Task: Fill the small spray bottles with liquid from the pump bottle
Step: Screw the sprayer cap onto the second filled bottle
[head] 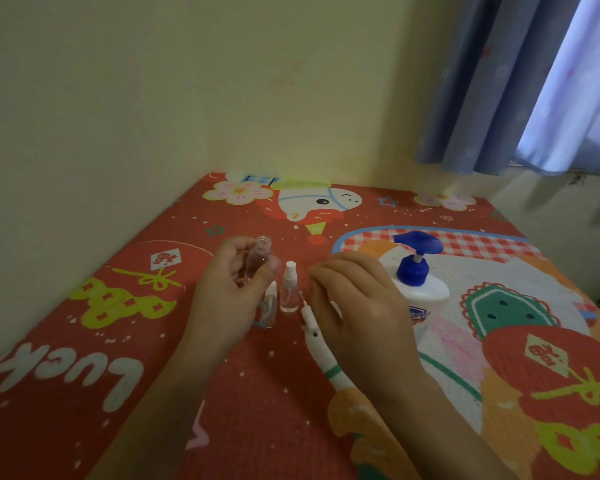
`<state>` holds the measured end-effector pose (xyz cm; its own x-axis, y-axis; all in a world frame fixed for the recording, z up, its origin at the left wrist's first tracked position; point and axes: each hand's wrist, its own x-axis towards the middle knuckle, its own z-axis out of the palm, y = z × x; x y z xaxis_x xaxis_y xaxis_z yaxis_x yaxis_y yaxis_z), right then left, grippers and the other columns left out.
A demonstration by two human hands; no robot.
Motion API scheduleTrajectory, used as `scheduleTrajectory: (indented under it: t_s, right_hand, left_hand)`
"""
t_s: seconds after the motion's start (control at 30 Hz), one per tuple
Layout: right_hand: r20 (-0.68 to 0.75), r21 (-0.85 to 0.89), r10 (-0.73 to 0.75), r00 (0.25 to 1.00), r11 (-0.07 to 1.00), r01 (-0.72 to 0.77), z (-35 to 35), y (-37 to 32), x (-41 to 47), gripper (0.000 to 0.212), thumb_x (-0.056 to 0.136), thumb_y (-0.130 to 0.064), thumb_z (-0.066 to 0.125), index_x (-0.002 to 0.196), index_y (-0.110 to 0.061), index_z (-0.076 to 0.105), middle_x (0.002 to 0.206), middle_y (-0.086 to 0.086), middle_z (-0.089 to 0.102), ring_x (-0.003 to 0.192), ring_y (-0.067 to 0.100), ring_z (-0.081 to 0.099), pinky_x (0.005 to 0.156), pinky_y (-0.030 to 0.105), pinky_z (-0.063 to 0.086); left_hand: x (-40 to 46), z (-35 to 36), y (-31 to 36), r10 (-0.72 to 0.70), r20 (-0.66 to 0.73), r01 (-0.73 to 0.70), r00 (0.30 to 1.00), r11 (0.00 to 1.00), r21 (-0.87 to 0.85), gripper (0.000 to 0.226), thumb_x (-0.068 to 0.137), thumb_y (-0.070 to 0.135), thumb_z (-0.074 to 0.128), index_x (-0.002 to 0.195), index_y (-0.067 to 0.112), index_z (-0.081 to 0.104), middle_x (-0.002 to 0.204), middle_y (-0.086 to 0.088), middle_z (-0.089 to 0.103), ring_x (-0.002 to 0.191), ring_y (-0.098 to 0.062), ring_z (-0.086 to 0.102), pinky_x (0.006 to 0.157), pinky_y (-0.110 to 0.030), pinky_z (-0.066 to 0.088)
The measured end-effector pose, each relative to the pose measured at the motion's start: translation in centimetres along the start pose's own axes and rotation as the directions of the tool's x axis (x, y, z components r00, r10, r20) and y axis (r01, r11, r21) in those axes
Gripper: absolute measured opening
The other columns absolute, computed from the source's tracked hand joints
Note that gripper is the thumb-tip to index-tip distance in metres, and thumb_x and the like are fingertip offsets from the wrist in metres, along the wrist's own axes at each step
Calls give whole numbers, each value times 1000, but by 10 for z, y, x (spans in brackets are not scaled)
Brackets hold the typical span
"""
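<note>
Clearly mid-step: left hand (229,289) gripping uncapped bottle (260,259) above counter (146,341); right hand (354,299) pinching spray top (309,318) (loosely?). Could knock standing bottles (289,289), or miss pump bottle (417,282) behind.

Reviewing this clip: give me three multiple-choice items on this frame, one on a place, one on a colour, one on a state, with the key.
1. Where does the pump bottle stand?
A. Left of the left hand
B. Right of the right hand
C. Against the wall

2. What colour is its pump head?
A. Blue
B. Green
C. White

3. How is the small bottle in the left hand?
A. Capped with a sprayer
B. Lying flat on the cloth
C. Uncapped, mouth open

Key: 1 B, it shows just beyond the right hand. 2 A, head and collar are blue. 3 C, its bare neck shows; a sprayer cap sits by the right hand's fingers.
</note>
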<state>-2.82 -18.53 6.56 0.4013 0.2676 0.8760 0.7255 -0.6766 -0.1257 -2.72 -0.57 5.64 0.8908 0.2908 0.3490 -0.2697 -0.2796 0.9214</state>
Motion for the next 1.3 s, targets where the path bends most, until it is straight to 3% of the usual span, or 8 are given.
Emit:
scheduleTrajectory:
  t_s: [0.23, 0.43, 0.7, 0.9, 1.17, 1.3]
  right_hand:
    - [206, -108, 151, 967, 985, -131, 23, 0, -18, 15, 89, -15, 65, 95, -9, 76, 95, 3, 75, 89, 26, 68, 73, 39, 57]
    - [398, -234, 334, 854, 937, -257, 44, 2, -27, 9, 89, -17, 64, 91, -14, 72, 93, 0, 71, 85, 24, 65, 65, 35, 52]
    - [514, -368, 520, 682, 852, -373, 60, -1, -27, 31, 98, -27, 42, 123, -19, 59, 117, 2, 66, 108, 25, 58, 85, 40, 51]
    - [513, -473, 610, 604, 788, -394, 74, -2, -28, 25, 98, -22, 45, 113, -11, 61, 114, 10, 63, 105, 28, 58, 84, 39, 50]
    - [450, -472, 649, 614, 756, -453, 68, 0, -20, 15, 101, -17, 42, 106, -11, 55, 101, 8, 69, 90, 28, 69, 69, 35, 47]
    - [386, -349, 622, 681, 782, -517, 58, -5, -10, 18, 102, -26, 39, 109, -15, 51, 101, 6, 69, 84, 29, 68, 72, 41, 54]
  left_hand:
    - [-4, -13, -8, 13, 17, -13, 1000, 1000, 14, 22, 90, 36, 73, 105, 44, 60, 103, 12, 76, 100, -9, 72, 95, -49, 55]
    - [-8, -15, -17, 7, 30, -7, 1000, 1000, -4, 25, 91, 28, 74, 103, 45, 60, 102, 11, 77, 100, -8, 72, 96, -48, 54]
    - [-6, -13, -28, 4, 34, -4, 999, 1000, 2, 30, 88, 22, 77, 105, 40, 61, 103, 12, 75, 101, -9, 71, 96, -47, 55]
    - [-8, -12, -31, -3, 29, 2, 1000, 1000, 26, 37, 85, 15, 79, 100, 43, 59, 99, 21, 73, 98, -2, 69, 93, -39, 56]
    - [-10, -12, -36, -7, 19, 6, 1000, 1000, 28, 43, 84, 16, 80, 98, 51, 59, 98, 19, 74, 97, -5, 71, 92, -43, 56]
    - [-10, -12, -36, -16, 15, 16, 1000, 1000, 17, 41, 85, 18, 80, 99, 50, 60, 99, 17, 75, 97, -3, 71, 92, -40, 57]
